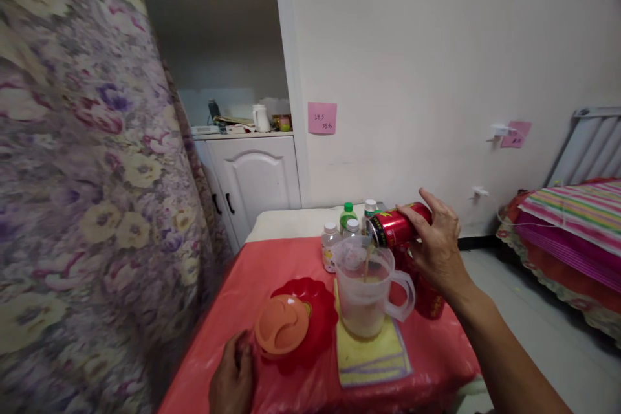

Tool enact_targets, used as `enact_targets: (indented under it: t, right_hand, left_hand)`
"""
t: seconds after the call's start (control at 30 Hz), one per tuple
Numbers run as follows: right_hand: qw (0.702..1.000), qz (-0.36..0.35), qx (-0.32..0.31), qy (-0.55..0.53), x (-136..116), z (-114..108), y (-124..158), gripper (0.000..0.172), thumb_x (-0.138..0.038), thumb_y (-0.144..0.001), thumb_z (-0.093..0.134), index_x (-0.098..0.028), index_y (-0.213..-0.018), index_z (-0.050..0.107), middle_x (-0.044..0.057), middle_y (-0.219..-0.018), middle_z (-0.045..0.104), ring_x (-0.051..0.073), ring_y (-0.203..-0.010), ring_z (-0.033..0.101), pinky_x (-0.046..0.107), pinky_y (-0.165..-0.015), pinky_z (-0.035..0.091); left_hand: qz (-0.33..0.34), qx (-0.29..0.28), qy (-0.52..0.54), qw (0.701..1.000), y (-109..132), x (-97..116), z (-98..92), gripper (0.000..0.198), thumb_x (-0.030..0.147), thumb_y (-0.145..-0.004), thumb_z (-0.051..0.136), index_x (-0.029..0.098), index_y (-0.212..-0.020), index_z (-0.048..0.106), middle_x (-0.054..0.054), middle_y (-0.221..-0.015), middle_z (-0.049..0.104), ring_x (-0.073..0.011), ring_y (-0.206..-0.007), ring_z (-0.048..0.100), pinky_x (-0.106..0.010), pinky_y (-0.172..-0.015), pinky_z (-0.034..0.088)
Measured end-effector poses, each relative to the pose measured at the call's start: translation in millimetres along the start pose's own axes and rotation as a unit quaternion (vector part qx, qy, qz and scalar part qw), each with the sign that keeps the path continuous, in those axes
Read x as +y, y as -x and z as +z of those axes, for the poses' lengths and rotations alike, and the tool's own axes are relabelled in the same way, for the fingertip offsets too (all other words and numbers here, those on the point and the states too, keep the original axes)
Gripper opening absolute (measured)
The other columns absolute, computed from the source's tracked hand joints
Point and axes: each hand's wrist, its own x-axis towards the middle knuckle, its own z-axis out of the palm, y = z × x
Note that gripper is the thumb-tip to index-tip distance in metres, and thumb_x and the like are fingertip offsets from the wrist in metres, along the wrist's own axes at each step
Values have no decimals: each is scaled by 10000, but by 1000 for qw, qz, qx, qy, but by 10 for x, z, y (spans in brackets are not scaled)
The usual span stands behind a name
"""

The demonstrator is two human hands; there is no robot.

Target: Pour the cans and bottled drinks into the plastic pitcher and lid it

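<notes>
My right hand [436, 246] is wrapped round a red drink can [395, 225], tipped on its side over a clear plastic jug [365, 294]. A thin brownish stream runs from the can into the jug, which holds pale liquid at the bottom. The jug stands on a yellow cloth [369, 354]. My left hand [233, 378] rests on the red table cover at the near edge, fingers curled, beside a red scalloped dish [317, 317] with an orange lid [281, 325] lying on it.
Several small bottles [339, 233] stand behind the jug, and another red can [429, 301] is behind my right wrist. The red-covered table [281, 259] sits by a floral curtain [87, 194] on the left. A white cupboard [255, 178] and a bed [567, 233] lie beyond.
</notes>
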Motion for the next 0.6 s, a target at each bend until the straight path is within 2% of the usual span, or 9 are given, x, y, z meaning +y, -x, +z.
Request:
enact_targets:
  t: [0.17,0.6]
  right_hand:
    - [1000,5,14,0,-9,19,7,639,-86,-871,574,-371,-1430,456,129,-1621,269,423,-1432,348,707,-1089,345]
    - [1000,11,21,15,-116,22,39,618,-95,-883,586,-370,-1425,470,135,-1647,234,433,-1460,316,744,-1105,296]
  left_hand:
    - [6,14,-5,1000,8,2,3,410,521,-853,463,238,-1081,653,-114,-1086,802,-281,-945,767,-366,-779,603]
    - [-15,-18,7,1000,28,-8,16,494,543,-875,411,200,-1160,623,-160,-1165,768,-297,-1022,739,-408,-870,577]
